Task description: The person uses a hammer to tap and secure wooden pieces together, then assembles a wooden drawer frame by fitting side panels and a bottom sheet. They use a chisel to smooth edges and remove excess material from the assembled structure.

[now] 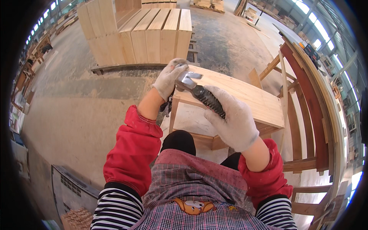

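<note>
My right hand (234,119), in a whitish work glove, is wrapped round the black ribbed handle of a hammer (209,100). The hammer's silver, claw-like head points away to the left, over the near left end of a pale wooden box (237,94). My left hand (168,78), also gloved, is closed at that end of the box, right beside the hammer head. Its fingertips are partly hidden, and what they hold cannot be made out. The box stands in front of my knees with a flat board on top and an open side toward me.
Ahead on the left, several pale wooden boxes (153,38) are stacked on a low pallet. A wooden rack (306,111) runs along my right side. At the lower left stands a grey crate-like container (73,188) near wood pieces (78,219). Bare concrete floor (76,115) lies to the left.
</note>
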A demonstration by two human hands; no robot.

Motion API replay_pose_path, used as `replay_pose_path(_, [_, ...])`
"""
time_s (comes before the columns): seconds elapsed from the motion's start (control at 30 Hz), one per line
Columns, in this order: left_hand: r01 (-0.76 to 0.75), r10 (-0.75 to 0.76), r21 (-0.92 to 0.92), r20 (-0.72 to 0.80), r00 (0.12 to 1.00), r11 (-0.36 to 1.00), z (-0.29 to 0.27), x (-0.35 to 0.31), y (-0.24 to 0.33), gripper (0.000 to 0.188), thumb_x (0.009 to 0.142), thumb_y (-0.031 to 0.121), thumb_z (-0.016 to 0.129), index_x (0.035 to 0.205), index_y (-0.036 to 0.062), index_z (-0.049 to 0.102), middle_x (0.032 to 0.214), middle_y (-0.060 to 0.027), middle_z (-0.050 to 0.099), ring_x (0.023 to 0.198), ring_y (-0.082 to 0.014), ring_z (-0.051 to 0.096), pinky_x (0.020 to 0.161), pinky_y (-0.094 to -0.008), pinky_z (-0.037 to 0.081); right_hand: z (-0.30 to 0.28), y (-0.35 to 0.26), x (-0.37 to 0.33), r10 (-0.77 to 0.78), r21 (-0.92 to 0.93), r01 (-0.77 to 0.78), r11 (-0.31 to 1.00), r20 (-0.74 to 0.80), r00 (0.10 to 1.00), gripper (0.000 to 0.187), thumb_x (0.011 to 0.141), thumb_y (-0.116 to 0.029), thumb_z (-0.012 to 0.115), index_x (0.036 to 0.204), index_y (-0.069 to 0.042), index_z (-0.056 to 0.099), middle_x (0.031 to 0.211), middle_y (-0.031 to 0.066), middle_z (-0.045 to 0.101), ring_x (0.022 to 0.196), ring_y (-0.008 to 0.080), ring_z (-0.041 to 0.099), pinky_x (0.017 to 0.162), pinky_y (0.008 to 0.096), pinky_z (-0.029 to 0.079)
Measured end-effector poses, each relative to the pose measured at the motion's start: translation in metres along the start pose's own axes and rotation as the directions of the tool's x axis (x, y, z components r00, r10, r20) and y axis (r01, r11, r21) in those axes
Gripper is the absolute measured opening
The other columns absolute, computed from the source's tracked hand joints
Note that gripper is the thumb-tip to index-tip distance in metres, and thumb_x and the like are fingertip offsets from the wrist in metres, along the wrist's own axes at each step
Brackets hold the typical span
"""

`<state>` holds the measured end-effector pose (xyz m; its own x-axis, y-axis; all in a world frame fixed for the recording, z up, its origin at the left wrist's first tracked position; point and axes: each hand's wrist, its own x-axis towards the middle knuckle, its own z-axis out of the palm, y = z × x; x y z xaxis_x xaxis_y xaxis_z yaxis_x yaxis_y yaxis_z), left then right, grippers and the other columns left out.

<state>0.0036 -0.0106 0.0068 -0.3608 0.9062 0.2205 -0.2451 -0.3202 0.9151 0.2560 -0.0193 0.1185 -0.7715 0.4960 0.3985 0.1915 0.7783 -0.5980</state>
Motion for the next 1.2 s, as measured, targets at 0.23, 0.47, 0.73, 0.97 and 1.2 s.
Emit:
replay_pose_path(0.23, [0.01, 0.035, -0.348, 0.121, 0.992, 0.937, -0.012, 0.006, -0.022, 0.031, 0.097, 0.028, 0.054, 0.119, 0.0068, 0.056, 0.111, -0.0082, 0.062, 0.103, -0.0153, 0.061, 0.088, -0.0316, 0.053, -0.001, -0.008, -0.001, -0.09, -0.021, 0.088, 0.996, -0.159, 0.983, 0.042, 0.081, -0.01, 0.066, 0.122, -0.004, 0.058, 0.098, 0.023, 0.065, 0.089, 0.0411, 0.064, 0.077, 0.0437, 0.052])
replay_pose_path(0.47, [-0.123, 0.139, -0.123, 0.136, 0.981, 0.985, -0.015, 0.003, -0.015, 0.038, 0.093, 0.023, 0.062, 0.125, 0.0046, 0.052, 0.112, -0.0062, 0.06, 0.102, -0.0177, 0.06, 0.088, -0.0305, 0.051, -0.008, -0.001, 0.004, -0.037, -0.037, 0.034, 0.999, -0.062, 0.997, 0.045, 0.081, -0.01, 0.066, 0.125, -0.003, 0.057, 0.092, 0.0223, 0.064, 0.086, 0.0381, 0.064, 0.077, 0.0404, 0.051])
replay_pose_path(0.73, [-0.075, 0.081, -0.044, 0.166, 0.983, 0.996, -0.014, 0.0, -0.011, 0.044, 0.097, 0.031, 0.057, 0.13, 0.0039, 0.047, 0.124, -0.0074, 0.056, 0.116, -0.0176, 0.054, 0.097, -0.0312, 0.044, -0.019, -0.002, 0.014, 0.192, 0.21, -0.21, 0.955, 0.103, 0.976, 0.048, 0.081, -0.005, 0.064, 0.128, -0.002, 0.055, 0.089, 0.0168, 0.06, 0.078, 0.0234, 0.06, 0.077, 0.0331, 0.049])
replay_pose_path(0.97, [-0.034, 0.062, -0.12, 0.236, 0.97, 0.992, -0.018, 0.011, -0.016, 0.053, 0.098, 0.035, 0.058, 0.138, 0.0042, 0.043, 0.124, -0.0039, 0.055, 0.111, -0.0139, 0.056, 0.092, -0.0275, 0.048, -0.021, 0.005, 0.027, 0.081, 0.194, -0.114, 0.974, 0.172, 0.982, 0.051, 0.081, -0.004, 0.065, 0.13, -0.003, 0.054, 0.096, 0.015, 0.063, 0.084, 0.0199, 0.062, 0.079, 0.0314, 0.049])
replay_pose_path(1.2, [-0.127, 0.143, -0.189, 0.071, 0.987, 0.974, -0.014, 0.01, -0.031, 0.032, 0.104, 0.022, 0.044, 0.127, 0.0003, 0.049, 0.11, -0.0038, 0.059, 0.1, -0.0106, 0.054, 0.088, -0.0247, 0.045, -0.011, -0.003, 0.028, 0.106, 0.262, -0.114, 0.958, 0.046, 0.993, 0.052, 0.079, 0.0, 0.065, 0.13, -0.003, 0.055, 0.086, 0.0007, 0.057, 0.07, 0.0051, 0.051, 0.062, 0.0203, 0.045])
